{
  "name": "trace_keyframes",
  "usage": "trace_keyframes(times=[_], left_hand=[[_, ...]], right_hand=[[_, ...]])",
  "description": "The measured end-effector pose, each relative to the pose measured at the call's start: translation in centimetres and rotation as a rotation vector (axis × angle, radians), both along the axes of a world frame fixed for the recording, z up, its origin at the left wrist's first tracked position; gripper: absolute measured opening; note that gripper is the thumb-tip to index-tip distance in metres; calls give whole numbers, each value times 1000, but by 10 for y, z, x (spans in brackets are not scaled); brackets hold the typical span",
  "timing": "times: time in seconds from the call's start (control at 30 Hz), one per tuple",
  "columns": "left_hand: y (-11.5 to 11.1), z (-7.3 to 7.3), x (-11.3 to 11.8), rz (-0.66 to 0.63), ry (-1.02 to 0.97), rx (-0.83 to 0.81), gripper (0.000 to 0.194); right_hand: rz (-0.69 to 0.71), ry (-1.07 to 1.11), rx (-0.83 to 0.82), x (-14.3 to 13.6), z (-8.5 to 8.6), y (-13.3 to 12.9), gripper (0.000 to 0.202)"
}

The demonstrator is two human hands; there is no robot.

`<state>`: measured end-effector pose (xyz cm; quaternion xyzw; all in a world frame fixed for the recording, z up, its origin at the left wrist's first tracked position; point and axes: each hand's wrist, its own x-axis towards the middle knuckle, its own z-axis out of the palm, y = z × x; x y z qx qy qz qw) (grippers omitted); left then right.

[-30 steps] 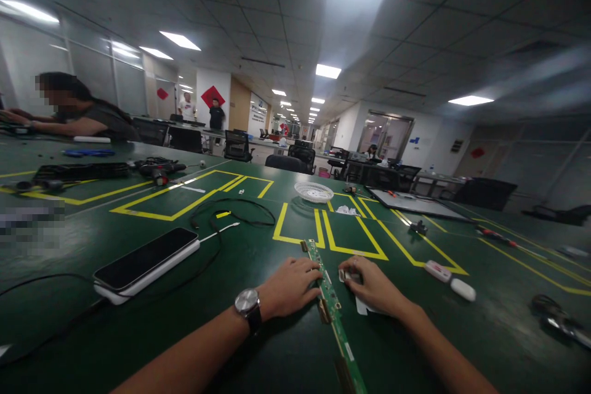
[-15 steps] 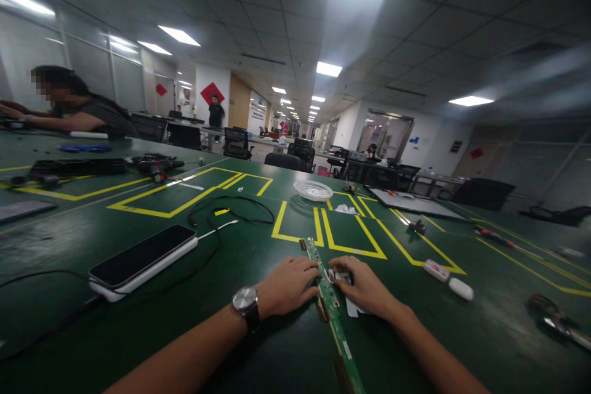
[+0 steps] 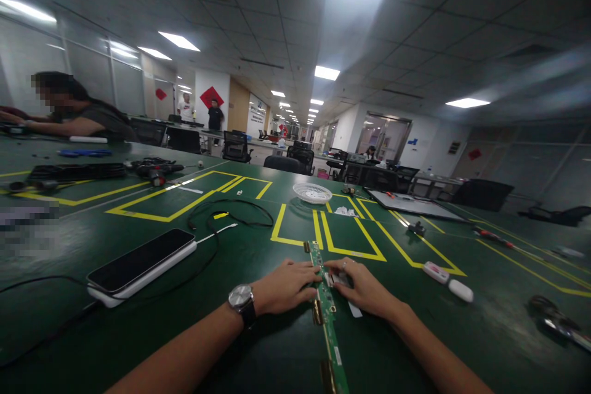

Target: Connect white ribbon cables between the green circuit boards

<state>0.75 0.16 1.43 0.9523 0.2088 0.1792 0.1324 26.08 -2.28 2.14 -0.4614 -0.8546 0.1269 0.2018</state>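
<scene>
A long, narrow green circuit board (image 3: 331,332) lies on the dark green table, running from between my hands toward the near edge. Brown-gold tabs stick out along its left side. My left hand (image 3: 287,286), with a round watch (image 3: 241,298) on its wrist, holds the board from the left, fingertips on its upper part. On the other side, my right hand (image 3: 364,288) has its fingers bent round a small whitish piece at the board's right edge. Fingers partly hide that piece, so its kind is unclear. A flat white strip (image 3: 355,309) shows below this hand.
Left of my hands, a phone (image 3: 143,258) lies on a white block beside a black cable (image 3: 217,246). Ahead stand a white basket (image 3: 313,192) and crumpled white paper (image 3: 345,212). To the right are a small white case (image 3: 460,290) and a screwdriver (image 3: 494,236). A person (image 3: 87,108) sits far left.
The board's near end has swung left, and more of it has come into view. My right hand has shifted slightly, covering more of the white strip. The left hand stays on the board.
</scene>
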Motion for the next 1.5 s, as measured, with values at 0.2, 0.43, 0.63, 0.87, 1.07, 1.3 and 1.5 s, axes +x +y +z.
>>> trace_keyframes(times=[0.2,0.43,0.63,0.87,1.07,1.3,1.5], left_hand=[[-1,0,-1,1,-6,-26,32],[0,1,0,35,-69,-74,38],[8,0,0,215,-200,-39,37],[7,-2,0,228,-194,1,33],[8,2,-4,257,-194,-6,34],[9,-1,-5,268,-162,42,33],[4,-1,-2,240,-80,116,30]], right_hand=[[30,44,4,-3,1,-3,37],[118,94,77,2,1,3,27],[205,46,85,-9,-3,11,38],[-1,-116,104,16,-6,23,46],[-401,-282,144,34,-13,29,44],[-552,-363,158,19,-16,21,47],[-556,-361,79,18,-16,14,51]])
